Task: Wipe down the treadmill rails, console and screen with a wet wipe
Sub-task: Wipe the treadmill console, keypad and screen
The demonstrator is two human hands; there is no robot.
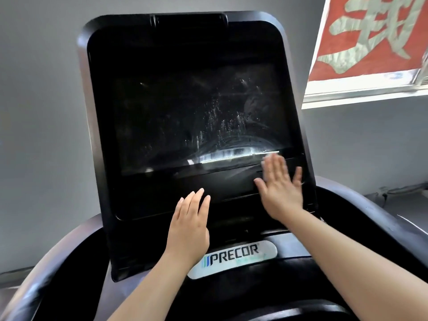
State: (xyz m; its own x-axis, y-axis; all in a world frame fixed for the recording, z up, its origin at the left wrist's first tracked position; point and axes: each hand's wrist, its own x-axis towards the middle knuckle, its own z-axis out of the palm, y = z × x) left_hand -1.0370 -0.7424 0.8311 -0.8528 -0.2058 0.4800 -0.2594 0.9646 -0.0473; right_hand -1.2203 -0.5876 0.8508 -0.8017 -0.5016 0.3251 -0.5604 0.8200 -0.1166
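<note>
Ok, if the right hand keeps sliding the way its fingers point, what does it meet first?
The right hand lies flat on the black panel below the screen, fingers pointing up. Going straight on, it would first cross the screen's wet, streaked lower edge. A wipe under the palm cannot be made out.

Black treadmill console [129,158], big tilted panel with rounded corners, Precor badge [232,258] below it. Dark screen [196,121] set in the panel, switched off, wet streaks and droplets across its right and lower part. Grey curved rails [379,218] flank the console. Wet wipe not visible.
</note>
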